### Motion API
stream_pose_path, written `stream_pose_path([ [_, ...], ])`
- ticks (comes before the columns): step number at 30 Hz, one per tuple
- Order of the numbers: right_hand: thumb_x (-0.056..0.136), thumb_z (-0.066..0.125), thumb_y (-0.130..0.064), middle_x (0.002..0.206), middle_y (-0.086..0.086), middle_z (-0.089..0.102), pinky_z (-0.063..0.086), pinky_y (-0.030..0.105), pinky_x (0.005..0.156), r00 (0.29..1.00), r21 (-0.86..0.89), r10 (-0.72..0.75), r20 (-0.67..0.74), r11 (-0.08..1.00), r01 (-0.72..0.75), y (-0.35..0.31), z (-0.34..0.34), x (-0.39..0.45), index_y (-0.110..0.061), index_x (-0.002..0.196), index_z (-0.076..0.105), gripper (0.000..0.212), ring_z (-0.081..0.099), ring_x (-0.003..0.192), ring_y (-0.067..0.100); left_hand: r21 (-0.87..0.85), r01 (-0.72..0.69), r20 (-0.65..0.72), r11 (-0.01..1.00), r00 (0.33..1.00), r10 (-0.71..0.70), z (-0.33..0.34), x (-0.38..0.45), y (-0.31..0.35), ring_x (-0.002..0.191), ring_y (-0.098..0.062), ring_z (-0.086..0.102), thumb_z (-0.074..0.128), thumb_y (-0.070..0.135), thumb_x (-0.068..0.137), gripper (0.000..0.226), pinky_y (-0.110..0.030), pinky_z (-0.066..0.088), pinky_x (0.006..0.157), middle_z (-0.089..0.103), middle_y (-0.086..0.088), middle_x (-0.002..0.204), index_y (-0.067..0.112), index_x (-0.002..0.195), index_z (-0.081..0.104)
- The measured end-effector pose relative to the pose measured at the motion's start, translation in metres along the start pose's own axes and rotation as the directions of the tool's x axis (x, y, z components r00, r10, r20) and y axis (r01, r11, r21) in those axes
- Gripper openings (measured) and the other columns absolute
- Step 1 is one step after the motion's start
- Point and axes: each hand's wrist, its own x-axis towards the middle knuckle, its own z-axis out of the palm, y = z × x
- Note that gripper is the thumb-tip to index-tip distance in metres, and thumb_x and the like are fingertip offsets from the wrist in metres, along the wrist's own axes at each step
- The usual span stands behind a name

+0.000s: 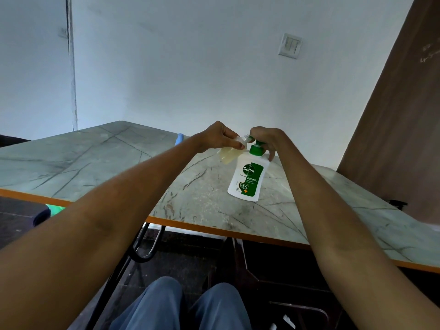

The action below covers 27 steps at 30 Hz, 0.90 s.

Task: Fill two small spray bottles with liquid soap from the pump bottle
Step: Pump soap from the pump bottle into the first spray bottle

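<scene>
Item 1. Knees, in blue trousers, are seen nearest the camera, well below both hands.

Item 2. Tabletop, grey-green marble pattern with an orange edge band, is spread beneath and around both hands. Dark chair frames are visible under its near edge.

Item 3. Pump bottle, white with a green label reading "Dettol Original" and a green pump head, is stood on the tabletop directly under the right hand and just right of the left hand. It appears slightly tilted in this wide-angle view.

Item 4. Right hand is closed down over the green pump head, fingers curled across its top, with one finger reaching down to the bottle's shoulder.

Item 5. Left hand is closed in a pinch around the neck of a small spray bottle. The bottle is clear, holds pale yellowish liquid in its body, and is held tilted, its open mouth turned toward the pump's nozzle beside the right hand. Whether mouth and nozzle touch cannot be told.

Item 6. Blue object, only partly seen, lies on the tabletop beyond the left forearm.

Item 7. Wall switch plate is mounted on the pale wall, far above and behind both hands.
</scene>
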Motion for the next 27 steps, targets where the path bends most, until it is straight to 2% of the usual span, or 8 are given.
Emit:
stream_pose_path([
  [2, 0.095, 0.025, -0.017, 0.126, 0.019, 0.05, 0.036, 0.054, 0.094, 1.0, -0.008, 0.004, 0.001, 1.0, -0.004, -0.002, -0.002, -0.001, -0.01, 0.081, 0.041, 0.023, 0.051, 0.108, 0.032, 0.004, -0.002, 0.001, 1.0, 1.0, 0.002, 0.0, -0.001, -0.001, 0.095, -0.014, 0.057, 0.072, 0.013, 0.078, 0.036, -0.02, 0.048, 0.076, 0.067, -0.011, 0.111, 0.0, 0.111, 0.066],
  [7, 0.097, 0.022, -0.008, 0.143, 0.023, 0.037, 0.036, 0.035, 0.057, 1.0, 0.046, -0.015, 0.016, 0.999, 0.015, -0.007, -0.002, -0.01, -0.005, 0.101, 0.032, 0.011, 0.04, 0.132, 0.033, 0.021, 0.007, -0.001, 1.0, 1.0, -0.007, -0.001, 0.001, 0.0, 0.095, -0.014, 0.057, 0.072, 0.015, 0.078, 0.037, -0.02, 0.047, 0.076, 0.066, -0.012, 0.114, 0.001, 0.111, 0.066],
  [11, 0.095, 0.025, -0.013, 0.126, 0.021, 0.05, 0.04, 0.046, 0.077, 0.999, 0.01, -0.023, 0.038, 1.0, 0.023, -0.005, -0.003, -0.006, -0.006, 0.091, 0.041, 0.018, 0.054, 0.109, 0.032, -0.001, 0.004, -0.018, 1.0, 1.0, -0.004, -0.001, 0.0, -0.001, 0.092, -0.013, 0.058, 0.073, 0.014, 0.077, 0.035, -0.022, 0.048, 0.077, 0.067, -0.011, 0.111, 0.001, 0.109, 0.067],
  [13, 0.096, 0.024, -0.012, 0.114, 0.017, 0.048, 0.038, 0.043, 0.076, 1.0, 0.006, -0.02, 0.019, 1.0, 0.02, -0.006, -0.003, -0.008, -0.005, 0.095, 0.042, 0.019, 0.053, 0.096, 0.029, -0.008, -0.003, -0.015, 1.0, 1.0, 0.003, -0.001, 0.0, 0.001, 0.09, -0.013, 0.059, 0.073, 0.013, 0.076, 0.035, -0.023, 0.049, 0.077, 0.068, -0.01, 0.109, 0.001, 0.108, 0.067],
  [16, 0.098, 0.024, -0.013, 0.133, 0.022, 0.047, 0.036, 0.038, 0.073, 1.0, -0.01, -0.003, 0.008, 1.0, 0.003, -0.004, -0.001, -0.012, -0.005, 0.102, 0.04, 0.018, 0.051, 0.108, 0.031, 0.005, 0.0, -0.011, 1.0, 1.0, 0.0, 0.001, -0.001, 0.003, 0.094, -0.015, 0.059, 0.072, 0.014, 0.077, 0.035, -0.028, 0.049, 0.082, 0.068, -0.009, 0.107, 0.001, 0.109, 0.067],
  [19, 0.098, 0.025, -0.013, 0.139, 0.024, 0.042, 0.035, 0.039, 0.076, 1.0, -0.001, -0.01, 0.013, 1.0, 0.01, -0.005, 0.0, -0.011, -0.005, 0.102, 0.038, 0.015, 0.044, 0.127, 0.035, 0.017, -0.003, -0.013, 1.0, 1.0, 0.004, 0.001, -0.002, 0.001, 0.096, -0.016, 0.058, 0.072, 0.015, 0.077, 0.035, -0.023, 0.048, 0.078, 0.067, -0.011, 0.112, 0.002, 0.11, 0.067],
  [25, 0.098, 0.023, -0.01, 0.144, 0.024, 0.036, 0.037, 0.036, 0.067, 0.999, 0.05, -0.033, 0.012, 0.998, 0.033, -0.008, -0.003, -0.014, -0.005, 0.102, 0.031, 0.01, 0.038, 0.132, 0.034, 0.023, 0.002, -0.017, 1.0, 1.0, -0.002, 0.0, -0.001, 0.0, 0.096, -0.016, 0.058, 0.071, 0.015, 0.078, 0.035, -0.029, 0.049, 0.084, 0.067, -0.011, 0.114, 0.003, 0.11, 0.067],
  [27, 0.098, 0.023, -0.01, 0.143, 0.024, 0.036, 0.035, 0.038, 0.073, 0.999, 0.043, -0.031, 0.02, 0.999, 0.03, -0.007, -0.003, -0.014, -0.005, 0.102, 0.032, 0.01, 0.038, 0.133, 0.034, 0.014, -0.004, -0.02, 1.0, 1.0, 0.004, 0.001, 0.0, 0.0, 0.095, -0.015, 0.058, 0.072, 0.015, 0.078, 0.035, -0.025, 0.048, 0.08, 0.067, -0.011, 0.114, 0.003, 0.11, 0.067],
])
